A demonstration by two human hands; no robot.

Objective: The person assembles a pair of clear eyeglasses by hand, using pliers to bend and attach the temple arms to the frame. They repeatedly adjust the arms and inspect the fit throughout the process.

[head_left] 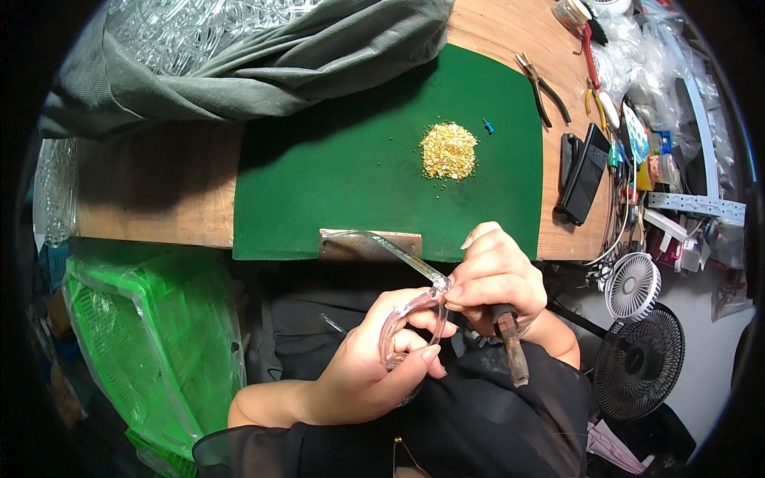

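My left hand [374, 358] is closed around a clear plastic eyeglass frame [391, 331], held above my lap just off the table edge. One clear temple arm [402, 256] slants up and left from the frame's corner. At that corner the fingertips of my right hand [498, 283] are pinched together. A worn brown tool handle [514, 354] sticks out below the right palm; its working end is hidden by the fingers. Beyond the hands, a pile of tiny gold metal pieces [449, 151] lies on a green mat [335, 183].
A grey cloth bag [263, 88] full of clear frames [183, 32] fills the back left. Pliers [543, 89], a blue pin [488, 126] and a black phone [586, 175] lie rightward. A wooden block [370, 244] edges the table. Green crates [119, 342] stand left, fans [637, 362] right.
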